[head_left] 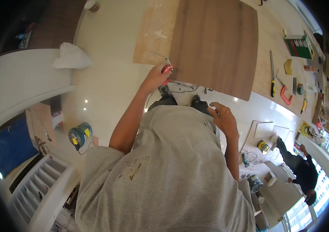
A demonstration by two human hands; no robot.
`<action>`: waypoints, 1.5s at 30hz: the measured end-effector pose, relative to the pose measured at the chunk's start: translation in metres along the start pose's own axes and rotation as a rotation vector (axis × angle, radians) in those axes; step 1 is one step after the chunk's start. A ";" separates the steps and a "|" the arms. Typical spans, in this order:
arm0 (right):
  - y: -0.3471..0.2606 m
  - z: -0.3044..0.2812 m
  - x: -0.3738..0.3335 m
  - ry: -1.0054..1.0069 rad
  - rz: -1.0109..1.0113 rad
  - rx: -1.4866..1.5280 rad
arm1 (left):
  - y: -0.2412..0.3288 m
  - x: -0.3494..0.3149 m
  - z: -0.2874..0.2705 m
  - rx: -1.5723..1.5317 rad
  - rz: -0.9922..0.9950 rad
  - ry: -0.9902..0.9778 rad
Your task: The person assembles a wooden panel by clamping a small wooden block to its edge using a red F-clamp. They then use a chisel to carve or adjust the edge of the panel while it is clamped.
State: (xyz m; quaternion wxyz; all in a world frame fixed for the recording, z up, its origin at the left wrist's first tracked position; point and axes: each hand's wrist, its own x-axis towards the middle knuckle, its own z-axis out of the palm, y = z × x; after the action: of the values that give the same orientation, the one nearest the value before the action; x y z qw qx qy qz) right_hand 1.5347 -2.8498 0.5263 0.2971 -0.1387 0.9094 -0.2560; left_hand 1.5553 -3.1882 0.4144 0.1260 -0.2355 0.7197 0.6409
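Head: red tool [167, 69] (seemingly) diagonal, leftward

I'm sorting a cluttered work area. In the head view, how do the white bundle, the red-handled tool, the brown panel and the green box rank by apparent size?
1. Brown panel, by far
2. White bundle
3. Green box
4. Red-handled tool, partly hidden by the left hand

Handsaw [272, 73] right of panel [215, 46]
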 end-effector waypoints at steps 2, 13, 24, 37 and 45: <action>-0.010 0.010 0.001 -0.001 0.026 -0.003 | 0.002 -0.008 -0.003 -0.185 -0.100 -0.138; -0.080 0.024 0.028 -0.084 0.047 -0.069 | -0.013 0.005 -0.041 -0.047 -0.008 -0.161; -0.198 0.003 0.086 0.231 -0.264 -0.122 | -0.022 0.020 -0.012 -0.089 0.290 -0.064; -0.168 0.030 0.146 -0.118 -0.016 -0.218 | 0.000 0.008 0.003 -0.067 0.341 0.175; -0.173 0.023 0.156 -0.086 0.001 -0.184 | -0.095 -0.007 -0.025 -0.672 -0.384 0.115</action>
State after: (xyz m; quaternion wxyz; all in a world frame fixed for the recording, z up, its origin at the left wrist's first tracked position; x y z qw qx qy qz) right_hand 1.4434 -3.0649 0.5319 0.3220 -0.1758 0.9155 -0.1651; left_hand 1.6123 -3.2176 0.3395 0.1190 -0.4297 0.4185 0.7912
